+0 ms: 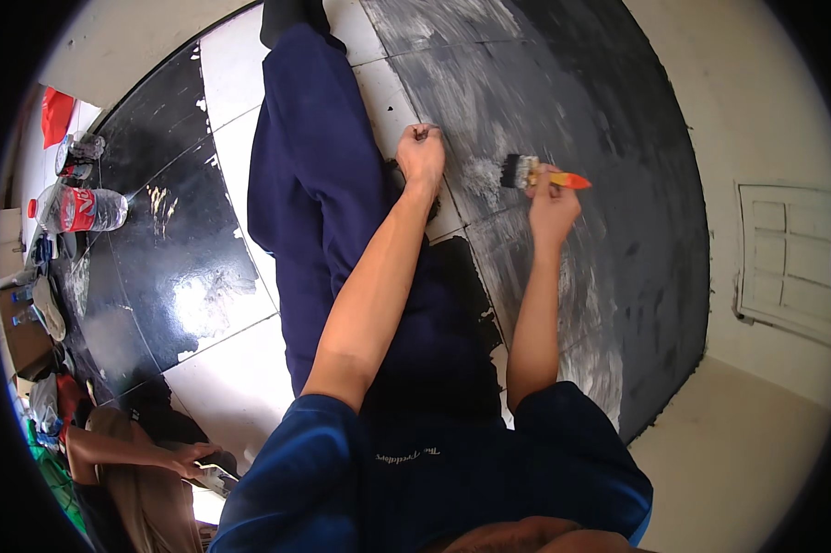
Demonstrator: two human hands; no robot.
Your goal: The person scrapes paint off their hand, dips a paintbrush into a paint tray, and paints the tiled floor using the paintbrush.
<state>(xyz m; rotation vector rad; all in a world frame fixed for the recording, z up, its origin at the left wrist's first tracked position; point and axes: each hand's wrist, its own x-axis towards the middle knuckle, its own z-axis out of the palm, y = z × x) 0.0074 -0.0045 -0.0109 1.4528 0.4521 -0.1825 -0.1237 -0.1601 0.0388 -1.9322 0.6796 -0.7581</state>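
My right hand (554, 212) grips a paintbrush (574, 181) by its orange and yellow handle. The brush's dark bristles (511, 171) point left, over a dark grey tiled strip (600, 249) streaked with whitish powder or paint. I cannot tell whether the bristles touch it. To the left, my left hand (422, 157) is closed in a loose fist above the white tile border, beside my leg. Something dark shows at its fingertips, too small to make out. My legs in dark blue trousers (314, 175) stretch away along the white tiles.
Glossy black tiles (194, 295) with worn patches lie left of my legs. A large plastic bottle (93, 210) with a red label rests at the far left, near smaller bottles. At lower left, another person's hand (193, 459) holds an object. A pale wall with a panelled hatch (784, 253) bounds the right.
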